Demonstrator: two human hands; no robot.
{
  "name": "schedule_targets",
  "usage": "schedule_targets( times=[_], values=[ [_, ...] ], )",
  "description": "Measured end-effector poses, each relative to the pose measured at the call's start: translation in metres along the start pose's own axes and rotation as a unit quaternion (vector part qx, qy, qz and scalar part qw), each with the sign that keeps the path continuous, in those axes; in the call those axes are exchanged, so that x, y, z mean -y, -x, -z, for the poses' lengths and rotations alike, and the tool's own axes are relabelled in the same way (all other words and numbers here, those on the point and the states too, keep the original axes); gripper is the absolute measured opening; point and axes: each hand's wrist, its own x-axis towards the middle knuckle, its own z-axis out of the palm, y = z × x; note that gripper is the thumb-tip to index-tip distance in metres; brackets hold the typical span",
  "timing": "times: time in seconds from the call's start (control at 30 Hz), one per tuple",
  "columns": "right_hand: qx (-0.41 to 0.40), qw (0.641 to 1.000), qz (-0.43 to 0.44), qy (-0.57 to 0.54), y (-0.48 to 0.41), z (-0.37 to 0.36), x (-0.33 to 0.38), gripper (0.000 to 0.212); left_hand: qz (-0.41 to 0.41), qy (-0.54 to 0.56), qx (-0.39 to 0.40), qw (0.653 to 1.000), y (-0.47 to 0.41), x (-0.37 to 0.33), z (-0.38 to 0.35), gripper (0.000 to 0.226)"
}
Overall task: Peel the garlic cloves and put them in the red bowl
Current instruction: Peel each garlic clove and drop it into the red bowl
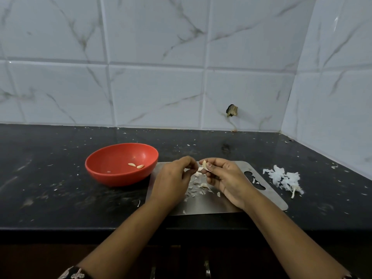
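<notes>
Now, above the steel board (213, 205), the right hand (226, 179) pinches a garlic clove (204, 165) and the left hand (173, 178) pinches its peel (199, 169); the red bowl (120, 178) beside the board holds two peeled cloves (136, 165).

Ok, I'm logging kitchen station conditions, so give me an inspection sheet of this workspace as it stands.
Surface: black counter, speckled with pale flecks; steel board lies on it.
Job's things: red bowl holds two peeled cloves; garlic clove held over the board.
Clutter: peel scraps on the board; heap of skins with a stalk right of it.
Grips: right hand holds the garlic clove; left hand pinches its skin.
Cables: nothing seen.
Surroundings: marbled tile wall with a broken hole.
</notes>
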Motion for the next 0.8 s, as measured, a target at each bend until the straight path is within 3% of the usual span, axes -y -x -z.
schedule_targets(
  times=[0.43, 0.6, 0.8],
  values=[
    [0.063, 0.997, -0.036, 0.027, 0.0018, 0.0010, 0.0016, 0.020, -0.026, 0.055, -0.027, 0.998, -0.0005, -0.0027, 0.0042, 0.007],
    [0.071, 0.997, -0.011, -0.011, 0.0027, -0.0004, 0.0004, 0.025, 0.037, 0.115, -0.068, 0.990, -0.0021, 0.0016, 0.0045, 0.013],
    [0.013, 0.995, 0.069, 0.073, 0.0014, 0.0002, -0.0034, 0.013, 0.036, 0.153, -0.022, 0.987, -0.0023, -0.0050, 0.0055, 0.022]
  ],
)
